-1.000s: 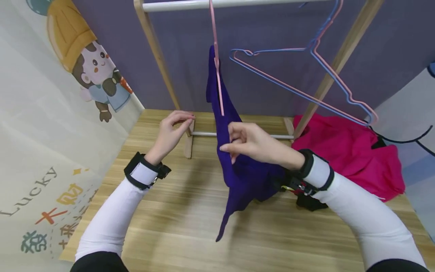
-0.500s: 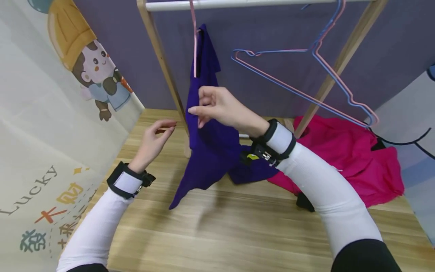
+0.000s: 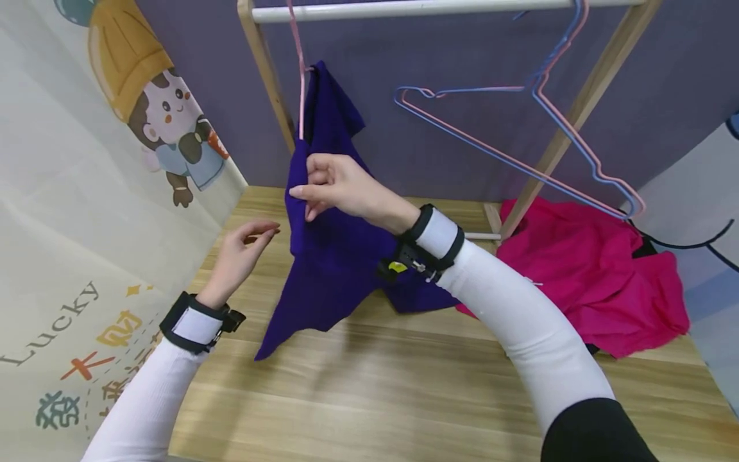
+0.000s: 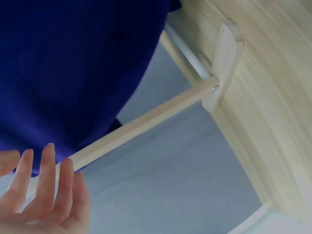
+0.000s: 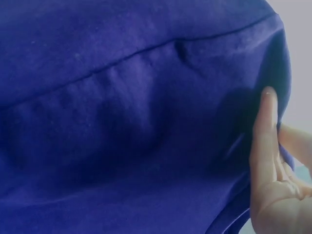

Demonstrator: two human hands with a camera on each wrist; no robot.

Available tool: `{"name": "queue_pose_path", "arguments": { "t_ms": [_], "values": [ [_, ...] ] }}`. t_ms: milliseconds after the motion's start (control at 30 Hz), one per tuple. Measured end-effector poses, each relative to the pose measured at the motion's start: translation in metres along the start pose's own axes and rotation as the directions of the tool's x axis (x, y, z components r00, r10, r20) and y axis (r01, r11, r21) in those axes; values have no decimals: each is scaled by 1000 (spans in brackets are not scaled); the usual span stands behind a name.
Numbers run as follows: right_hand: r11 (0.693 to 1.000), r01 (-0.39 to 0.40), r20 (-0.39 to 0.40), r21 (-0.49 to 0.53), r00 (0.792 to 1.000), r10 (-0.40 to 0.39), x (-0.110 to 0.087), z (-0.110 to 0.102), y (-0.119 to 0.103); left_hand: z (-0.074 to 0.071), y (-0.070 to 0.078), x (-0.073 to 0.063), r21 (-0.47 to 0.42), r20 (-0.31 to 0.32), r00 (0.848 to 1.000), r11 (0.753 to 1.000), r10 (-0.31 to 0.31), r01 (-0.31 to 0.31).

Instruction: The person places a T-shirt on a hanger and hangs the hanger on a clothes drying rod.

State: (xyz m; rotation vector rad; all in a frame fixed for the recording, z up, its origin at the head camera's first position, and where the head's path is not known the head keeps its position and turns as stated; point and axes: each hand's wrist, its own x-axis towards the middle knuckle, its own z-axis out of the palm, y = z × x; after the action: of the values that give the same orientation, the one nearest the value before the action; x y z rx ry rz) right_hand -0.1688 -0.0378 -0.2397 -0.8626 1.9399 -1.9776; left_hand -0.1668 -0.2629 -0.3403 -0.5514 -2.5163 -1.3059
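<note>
A purple garment (image 3: 340,276) hangs in folds from a thin pink hanger (image 3: 301,102) hooked over the rack's white rail. My right hand (image 3: 346,189) pinches the garment's left edge just below the hanger's end, thumb on the near side. In the right wrist view the seamed purple cloth fills most of the picture, and the fingers (image 5: 265,131) lie along its edge. Left of the garment, my left hand (image 3: 238,258) hovers holding nothing, its fingers loosely bent. The left wrist view has those fingers spread below the cloth (image 4: 73,63).
Two nested wire hangers (image 3: 491,144), blue and pink, hang on the right part of the rail (image 3: 416,9). The rack's wooden posts (image 3: 571,131) stand on a wood-grain table (image 3: 392,398). A bright pink garment (image 3: 600,276) lies heaped at the right.
The right hand has carried the purple garment and its pink hanger leftward along the rail. The left hand has drawn back to the left and down.
</note>
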Motion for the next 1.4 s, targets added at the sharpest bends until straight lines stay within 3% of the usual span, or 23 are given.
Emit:
{"name": "queue_pose_path", "arguments": {
  "t_ms": [133,467,733,867,967,1100,1233,1400],
  "values": [
    [1000,-27,-23,15,999,28,4,1,12,-1,-4,-3,6,-8,1000,1000,-13,13],
    [999,-47,-64,28,997,49,8,2,39,-8,-3,-15,36,-53,996,997,70,-68],
    [997,-82,-62,-17,995,80,2,16,45,-25,21,-32,3,-101,988,993,118,-119],
    [994,-88,-54,-70,995,84,-1,16,49,-24,35,-39,19,-128,977,985,173,-172],
    [985,-64,-45,-160,997,57,-6,15,57,-22,45,-44,-33,-156,966,977,205,-212],
    [967,-22,-39,-254,999,12,-15,16,70,-19,57,-52,-188,-196,944,934,266,-302],
    [969,17,-20,-245,1000,-23,-25,19,79,-15,72,-61,-274,-210,911,872,356,-405],
    [976,49,20,-210,999,-46,-37,26,86,-1,86,-74,-345,-153,884,814,442,-467]
  ]
}}
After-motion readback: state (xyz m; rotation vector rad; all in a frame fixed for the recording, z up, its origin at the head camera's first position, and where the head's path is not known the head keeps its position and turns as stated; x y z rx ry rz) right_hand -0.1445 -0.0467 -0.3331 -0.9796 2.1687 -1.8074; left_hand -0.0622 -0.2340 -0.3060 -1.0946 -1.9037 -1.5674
